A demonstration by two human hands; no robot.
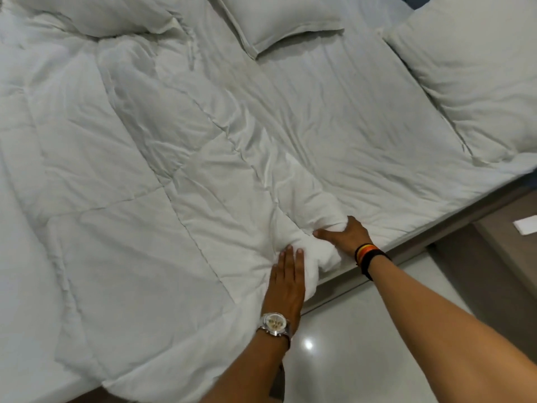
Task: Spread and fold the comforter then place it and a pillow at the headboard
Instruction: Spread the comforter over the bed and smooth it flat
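At the near edge of the bed (412, 237), both hands meet on a bunched-up corner of the white comforter (180, 158). The left hand (286, 282) lies with its fingers straight and close together, pressing against the side of the puffy lump and holding nothing. The right hand (343, 234) has its fingers and thumb curled round the same lump, so it has a good hold of the cloth. I think the hands are set like this to gather the corner, one hand keeping it in place while the other grabs it, so the comforter can be pulled out flat or lifted over for a fold. The comforter covers most of the bed and looks soft and thick, with stitched lines that make big squares. It is full of creases and small bumps, and its far left part is heaped up. It is not folded yet. Three pillows lie near the far side: one at the top left (116, 13), one in the middle (279, 18) and one on the right (476, 82). A watch (274, 322) is on the left wrist and striped bands (367, 253) are on the right wrist. The shiny floor (363, 330) shows beside the bed.
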